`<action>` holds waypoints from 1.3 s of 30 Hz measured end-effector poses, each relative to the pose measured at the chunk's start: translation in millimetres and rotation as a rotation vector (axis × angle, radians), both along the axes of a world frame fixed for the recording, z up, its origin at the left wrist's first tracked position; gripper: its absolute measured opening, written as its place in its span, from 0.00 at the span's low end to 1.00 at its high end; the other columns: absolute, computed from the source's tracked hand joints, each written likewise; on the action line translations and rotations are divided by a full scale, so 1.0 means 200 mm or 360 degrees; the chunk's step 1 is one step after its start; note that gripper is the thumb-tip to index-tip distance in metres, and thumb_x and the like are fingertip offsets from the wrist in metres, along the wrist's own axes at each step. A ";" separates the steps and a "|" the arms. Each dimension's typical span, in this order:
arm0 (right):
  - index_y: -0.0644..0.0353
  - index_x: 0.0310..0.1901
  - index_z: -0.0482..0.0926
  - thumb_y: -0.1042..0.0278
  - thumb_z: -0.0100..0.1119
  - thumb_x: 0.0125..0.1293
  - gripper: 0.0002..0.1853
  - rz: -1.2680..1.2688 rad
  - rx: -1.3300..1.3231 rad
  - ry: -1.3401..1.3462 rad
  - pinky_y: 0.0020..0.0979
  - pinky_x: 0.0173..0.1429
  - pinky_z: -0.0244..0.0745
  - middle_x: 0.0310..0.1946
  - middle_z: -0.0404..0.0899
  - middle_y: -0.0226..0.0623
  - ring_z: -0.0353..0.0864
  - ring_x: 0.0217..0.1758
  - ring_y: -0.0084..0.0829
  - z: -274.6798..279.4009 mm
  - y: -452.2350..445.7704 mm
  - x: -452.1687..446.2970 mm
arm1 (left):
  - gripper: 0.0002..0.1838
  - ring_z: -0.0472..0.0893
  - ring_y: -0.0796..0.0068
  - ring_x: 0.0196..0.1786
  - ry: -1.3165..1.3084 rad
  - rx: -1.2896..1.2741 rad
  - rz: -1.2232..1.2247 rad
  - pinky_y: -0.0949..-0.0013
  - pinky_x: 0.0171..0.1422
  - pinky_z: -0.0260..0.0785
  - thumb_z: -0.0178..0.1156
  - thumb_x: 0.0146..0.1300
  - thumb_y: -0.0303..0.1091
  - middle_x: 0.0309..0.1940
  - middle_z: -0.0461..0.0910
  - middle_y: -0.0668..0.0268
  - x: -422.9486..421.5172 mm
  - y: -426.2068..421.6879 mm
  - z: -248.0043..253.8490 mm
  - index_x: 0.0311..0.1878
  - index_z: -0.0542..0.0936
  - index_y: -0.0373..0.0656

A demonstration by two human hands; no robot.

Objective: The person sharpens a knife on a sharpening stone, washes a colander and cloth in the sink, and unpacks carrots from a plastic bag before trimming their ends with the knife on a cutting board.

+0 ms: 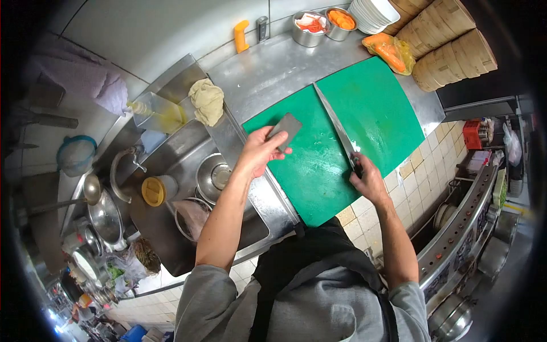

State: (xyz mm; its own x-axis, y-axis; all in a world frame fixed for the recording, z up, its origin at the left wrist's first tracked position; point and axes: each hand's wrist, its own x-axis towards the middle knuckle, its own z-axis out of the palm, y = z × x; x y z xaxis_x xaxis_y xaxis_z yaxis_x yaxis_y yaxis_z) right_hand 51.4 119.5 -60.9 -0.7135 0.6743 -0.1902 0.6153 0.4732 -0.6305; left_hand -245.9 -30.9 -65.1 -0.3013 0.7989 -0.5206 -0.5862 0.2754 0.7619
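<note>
My left hand point(261, 149) grips a grey rectangular block that looks like a whetstone point(290, 127), with the thumb lying across its face. The block is tilted above the left part of a large green cutting board point(310, 182). In my right hand point(370, 180) is a long kitchen knife point(335, 118), held by its dark handle near the board's right front edge. Its blade points away from me toward the board's far edge. Blade and block are apart. Whether the blade touches the board I cannot tell.
A metal sink point(171, 214) with a bowl point(215, 175) and a yellow-lidded jar point(154, 191) lies left. A crumpled cloth point(206, 101) rests on its edge. Behind the board stand metal cups of cut vegetables point(310, 28), stacked plates point(373, 14) and bamboo steamers point(453, 60). A stove point(456, 228) is right.
</note>
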 end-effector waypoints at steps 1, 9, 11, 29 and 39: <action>0.59 0.62 0.72 0.76 0.59 0.54 0.30 -0.0113 -0.0146 0.0044 0.40 0.48 0.77 0.36 0.77 0.47 0.81 0.40 0.44 0.01 -0.03 0.03 | 0.19 0.83 0.75 0.38 0.0051 -0.0033 -0.0074 0.73 0.37 0.73 0.56 0.74 0.38 0.47 0.82 0.66 0.02 -0.01 0.01 0.62 0.75 0.38; 0.65 0.65 0.68 0.75 0.48 0.65 0.25 -0.0607 -0.0938 0.0097 0.27 0.25 0.73 0.29 0.73 0.31 0.74 0.24 0.21 0.00 -0.13 0.25 | 0.22 0.82 0.73 0.46 0.0208 0.0008 -0.0165 0.71 0.42 0.76 0.60 0.70 0.32 0.52 0.81 0.65 0.23 -0.03 -0.12 0.65 0.73 0.36; 0.65 0.65 0.67 0.75 0.49 0.67 0.24 -0.0547 -0.0923 0.0061 0.27 0.25 0.72 0.28 0.73 0.31 0.73 0.23 0.21 -0.01 -0.11 0.28 | 0.21 0.85 0.66 0.40 0.0537 0.0033 -0.0064 0.65 0.40 0.77 0.62 0.66 0.29 0.48 0.83 0.63 0.32 -0.02 -0.14 0.61 0.75 0.36; 0.63 0.63 0.69 0.62 0.60 0.73 0.23 -0.0023 -0.1083 0.0266 0.24 0.21 0.66 0.20 0.70 0.24 0.69 0.17 0.16 -0.09 0.18 0.75 | 0.24 0.77 0.54 0.62 0.2058 -0.0443 0.0106 0.56 0.63 0.74 0.61 0.64 0.28 0.63 0.75 0.61 1.08 -0.03 -0.06 0.64 0.74 0.48; 0.63 0.45 0.73 0.55 0.53 0.77 0.16 0.0046 -0.0913 -0.0066 0.31 0.24 0.72 0.19 0.75 0.34 0.78 0.18 0.24 -0.12 0.18 1.06 | 0.33 0.70 0.52 0.69 0.2788 -0.0312 -0.1053 0.51 0.73 0.62 0.67 0.55 0.31 0.68 0.70 0.57 0.76 0.13 0.05 0.67 0.73 0.50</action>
State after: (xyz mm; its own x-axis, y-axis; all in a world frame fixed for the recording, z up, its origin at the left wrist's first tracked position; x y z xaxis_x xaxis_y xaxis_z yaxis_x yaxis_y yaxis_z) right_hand 263.7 154.9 -84.7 -0.7143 0.4354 -0.5480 0.6368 0.0794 -0.7669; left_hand -93.9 -4.2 -55.4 -0.2318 0.9684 -0.0925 0.9399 0.2474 0.2352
